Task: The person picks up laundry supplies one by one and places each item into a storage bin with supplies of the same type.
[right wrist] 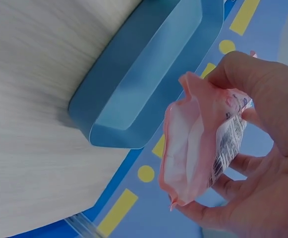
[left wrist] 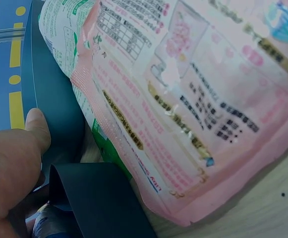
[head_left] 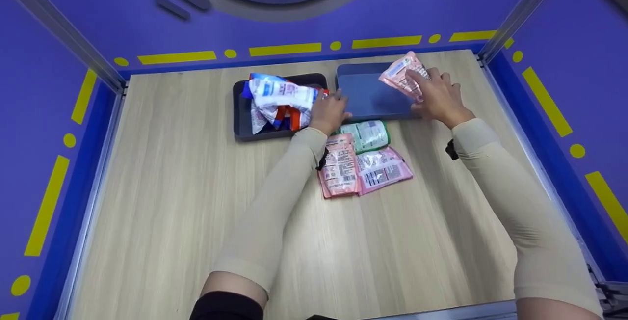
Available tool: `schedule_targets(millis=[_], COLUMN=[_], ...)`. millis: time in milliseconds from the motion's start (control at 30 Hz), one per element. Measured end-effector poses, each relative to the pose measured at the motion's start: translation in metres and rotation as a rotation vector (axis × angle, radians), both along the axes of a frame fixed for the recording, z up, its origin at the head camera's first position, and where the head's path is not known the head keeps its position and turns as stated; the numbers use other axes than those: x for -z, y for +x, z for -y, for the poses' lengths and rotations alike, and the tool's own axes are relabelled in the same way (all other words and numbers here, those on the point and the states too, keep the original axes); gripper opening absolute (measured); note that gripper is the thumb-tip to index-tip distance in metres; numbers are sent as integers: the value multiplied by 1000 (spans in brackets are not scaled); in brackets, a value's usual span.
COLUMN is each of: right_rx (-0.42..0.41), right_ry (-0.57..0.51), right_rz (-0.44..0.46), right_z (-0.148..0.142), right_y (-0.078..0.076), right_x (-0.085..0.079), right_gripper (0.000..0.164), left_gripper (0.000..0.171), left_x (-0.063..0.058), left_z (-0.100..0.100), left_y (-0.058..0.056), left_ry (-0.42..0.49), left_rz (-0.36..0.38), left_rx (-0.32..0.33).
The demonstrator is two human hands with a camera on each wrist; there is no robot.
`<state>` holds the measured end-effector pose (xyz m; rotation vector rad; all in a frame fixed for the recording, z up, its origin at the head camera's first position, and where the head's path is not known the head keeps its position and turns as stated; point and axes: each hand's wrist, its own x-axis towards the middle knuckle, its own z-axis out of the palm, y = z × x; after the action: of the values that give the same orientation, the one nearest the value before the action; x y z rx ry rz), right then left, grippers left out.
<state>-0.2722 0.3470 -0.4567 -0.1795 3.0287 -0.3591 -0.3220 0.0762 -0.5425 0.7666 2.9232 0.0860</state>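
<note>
My right hand grips a pink printed pouch above the blue-grey tray. In the right wrist view, thumb and fingers hold the pouch by its sides, its folded end towards the camera. My left hand is at the right end of the dark tray, by a white-and-blue pouch that lies over others there. The left thumb stands away from the pouch in the left wrist view; the other fingers are partly hidden.
In front of the trays lie a green-and-white pouch, a pink pouch and a purple-pink pouch on the wooden table. Blue-purple panels with yellow marks wall the table at the back and sides.
</note>
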Motion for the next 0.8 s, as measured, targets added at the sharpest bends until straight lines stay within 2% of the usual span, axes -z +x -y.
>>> schedule_targets(millis=[600,800], right_rx=[40,18], right_ry=[-55,-44], right_rz=[136,120], right_z=[2,-3], right_y=[-32,-41], right_x=[14,19], right_gripper=[85,84], left_gripper=[60,58], left_x=[0,-2], left_z=[1,-1], left_y=[-1,1], left_ry=[-35,-32], left_rz=[4,-16], left_rx=[-5,2])
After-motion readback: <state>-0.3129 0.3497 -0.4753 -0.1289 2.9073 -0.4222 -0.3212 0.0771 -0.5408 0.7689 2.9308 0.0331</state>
